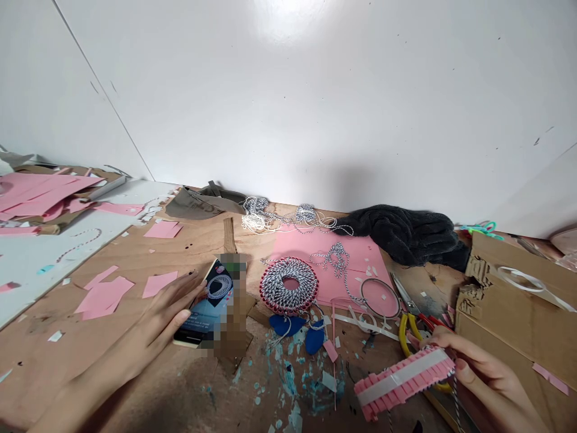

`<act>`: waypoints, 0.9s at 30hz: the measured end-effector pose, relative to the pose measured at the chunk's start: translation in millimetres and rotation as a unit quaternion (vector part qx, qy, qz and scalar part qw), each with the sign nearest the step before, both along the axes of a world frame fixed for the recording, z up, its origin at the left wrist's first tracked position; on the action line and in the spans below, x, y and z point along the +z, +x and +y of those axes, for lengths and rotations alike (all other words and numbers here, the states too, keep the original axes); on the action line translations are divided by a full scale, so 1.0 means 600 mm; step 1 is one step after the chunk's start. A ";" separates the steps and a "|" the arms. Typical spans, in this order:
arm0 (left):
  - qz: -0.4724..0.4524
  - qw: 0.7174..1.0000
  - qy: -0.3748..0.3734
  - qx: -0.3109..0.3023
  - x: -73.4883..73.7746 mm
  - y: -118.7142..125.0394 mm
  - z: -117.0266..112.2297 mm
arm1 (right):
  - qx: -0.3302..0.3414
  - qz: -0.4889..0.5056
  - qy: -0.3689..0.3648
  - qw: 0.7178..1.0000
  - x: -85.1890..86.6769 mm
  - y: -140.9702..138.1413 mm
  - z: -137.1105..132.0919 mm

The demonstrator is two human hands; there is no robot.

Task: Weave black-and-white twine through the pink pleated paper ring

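Note:
My left hand (166,310) lies flat on the brown table, fingers stretched out, with its thumb and fingertips touching the left edge of a smartphone (208,307). My right hand (478,370) at the lower right grips a pink pleated paper strip (403,382) with a white band along it; twisted black-and-white string hangs from it. A round ring wrapped in black-and-white string with a red rim (289,285) lies between the hands, with blue pieces (297,331) just below it.
A pink paper sheet (356,255), a bare metal hoop (380,297), yellow-handled scissors (412,319), loose string (270,216) and a dark cloth (406,231) lie beyond. Cardboard (514,307) stands at the right. Pink scraps (103,294) and a white board (40,255) are at the left.

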State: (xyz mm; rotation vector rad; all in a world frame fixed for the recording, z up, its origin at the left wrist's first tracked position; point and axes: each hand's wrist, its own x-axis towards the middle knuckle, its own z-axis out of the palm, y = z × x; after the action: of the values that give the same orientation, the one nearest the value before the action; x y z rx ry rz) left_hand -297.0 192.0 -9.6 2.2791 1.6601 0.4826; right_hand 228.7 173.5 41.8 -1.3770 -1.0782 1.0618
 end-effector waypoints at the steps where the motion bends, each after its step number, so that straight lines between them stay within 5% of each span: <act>1: -0.001 1.000 0.000 -0.001 0.001 0.000 0.000 | -0.002 0.001 0.000 1.000 0.001 -0.002 0.000; 27: -0.012 1.000 0.011 0.014 0.005 0.007 -0.001 | -0.025 -0.068 0.012 0.997 -0.002 0.001 -0.001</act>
State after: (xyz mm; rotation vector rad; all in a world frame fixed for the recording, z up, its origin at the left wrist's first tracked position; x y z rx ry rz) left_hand -292.5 191.5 -6.6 2.2595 1.6846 0.5348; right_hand 229.2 173.0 40.5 -1.4662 -1.1458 0.9261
